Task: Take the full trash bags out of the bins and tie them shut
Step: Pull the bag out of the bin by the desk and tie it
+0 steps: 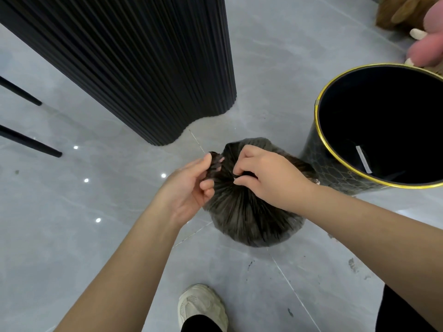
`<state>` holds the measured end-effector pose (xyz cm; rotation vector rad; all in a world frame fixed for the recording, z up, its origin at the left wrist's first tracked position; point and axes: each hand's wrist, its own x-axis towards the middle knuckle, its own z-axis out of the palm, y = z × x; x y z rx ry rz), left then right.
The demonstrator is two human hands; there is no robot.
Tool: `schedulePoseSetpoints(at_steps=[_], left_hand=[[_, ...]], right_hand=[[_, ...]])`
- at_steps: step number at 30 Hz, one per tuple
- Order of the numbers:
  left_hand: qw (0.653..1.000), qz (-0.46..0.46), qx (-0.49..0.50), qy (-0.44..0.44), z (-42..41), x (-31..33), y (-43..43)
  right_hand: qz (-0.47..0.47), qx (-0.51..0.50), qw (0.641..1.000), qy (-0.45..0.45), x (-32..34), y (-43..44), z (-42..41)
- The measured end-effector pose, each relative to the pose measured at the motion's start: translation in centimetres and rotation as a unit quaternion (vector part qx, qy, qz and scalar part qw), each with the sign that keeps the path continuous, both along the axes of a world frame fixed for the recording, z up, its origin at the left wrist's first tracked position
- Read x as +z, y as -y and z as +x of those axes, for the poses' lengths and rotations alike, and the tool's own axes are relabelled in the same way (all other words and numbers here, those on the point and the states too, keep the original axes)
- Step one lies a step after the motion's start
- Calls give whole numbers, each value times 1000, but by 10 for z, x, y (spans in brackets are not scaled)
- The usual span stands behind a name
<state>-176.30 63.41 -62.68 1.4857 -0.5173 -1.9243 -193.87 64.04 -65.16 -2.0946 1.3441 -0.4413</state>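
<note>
Head view: one black trash bag [249,216] on floor beside one gold-rimmed bin [321,144]; left hand [189,188] and right hand [266,176] both pinched on its gathered neck

Floor [72,212]: grey glossy tiles, reflecting ceiling lights.
Sitting on it: gathered trash bag [251,219], black gold-rimmed bin [335,168] just beside, ribbed black base [143,68].

Both bare forearms reach in from the near edge and converge at centre. The left hand [191,185] has its palm turned right, fingers curled closed in a grip. The right hand [266,173], knuckles up, pinches with bent fingertips.
</note>
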Motion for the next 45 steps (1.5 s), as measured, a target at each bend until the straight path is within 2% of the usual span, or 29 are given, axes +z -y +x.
schedulePoseSetpoints(at_steps=[1,2,3,5,6,8,12,13,14,16,17,18,19,20,21,23,24,28,29,30,32,33,34,35,36,37,41,45], left_hand=[[999,-42,-7,32,-1,-4,-2],[990,-94,-28,98,-1,-8,-3],[967,-153,-57,195,-1,-12,-4],[884,-267,-119,364,2,-17,-3],[846,-313,-154,404,4,-18,-3],[795,-368,-199,439,5,-20,-8],[789,-365,-197,453,7,-14,-21],[768,-388,-166,482,10,-13,-23],[723,-440,-136,516,15,-12,-24],[564,-582,-151,566,23,-14,-25],[483,-634,-195,572,25,-17,-24],[421,-654,-241,580,25,-20,-22],[382,-651,-277,594,24,-22,-18],[364,-641,-298,607,22,-24,-14],[360,-632,-313,611,19,-25,-11],[367,-620,-351,598,16,-28,-6],[383,-602,-386,585,16,-26,-5],[520,-439,-490,545,17,-21,-16],[565,-420,-480,523,15,-21,-21],[626,-398,-457,490,13,-21,-24],[769,-327,-374,402,3,-21,-30],[828,-279,-331,355,-3,-22,-31],[874,-230,-296,309,-9,-24,-33],[902,-194,-276,268,-13,-28,-37],[915,-180,-268,242,-17,-31,-41],[912,-195,-268,240,-18,-36,-44],[857,-303,-279,310,-21,-59,-56],[826,-344,-260,364,-31,-64,-61]], right_hand=[[10,3,1000,9,-1,0,-1],[20,12,1000,14,-1,-1,-2],[34,25,999,17,-1,-2,-2],[63,39,997,26,-2,-5,0],[71,35,996,39,-3,-6,1],[81,20,994,63,-5,-5,1],[102,9,992,69,-4,-4,-2],[104,7,992,68,-4,-4,-2],[103,4,992,67,-3,-3,-3],[109,2,992,64,-2,-1,-6],[114,6,992,62,-1,-1,-7],[117,14,991,57,-1,-1,-7],[117,24,992,50,0,-2,-7],[117,33,992,42,0,-2,-6],[118,39,992,34,0,-3,-6],[127,45,991,14,0,-3,-8],[124,45,991,0,1,-3,-10],[56,43,993,-93,6,-3,-14],[35,38,992,-113,6,-4,-14],[21,28,992,-122,6,-5,-13],[16,1,993,-117,3,-5,-11],[23,-14,993,-113,1,-4,-10],[30,-28,993,-110,-1,-3,-10],[36,-44,993,-105,-3,-2,-10],[40,-64,992,-96,-5,-1,-10],[41,-89,992,-82,-7,-1,-11],[42,-177,983,9,-14,-1,-13],[83,-233,964,97,-12,-1,-5]])
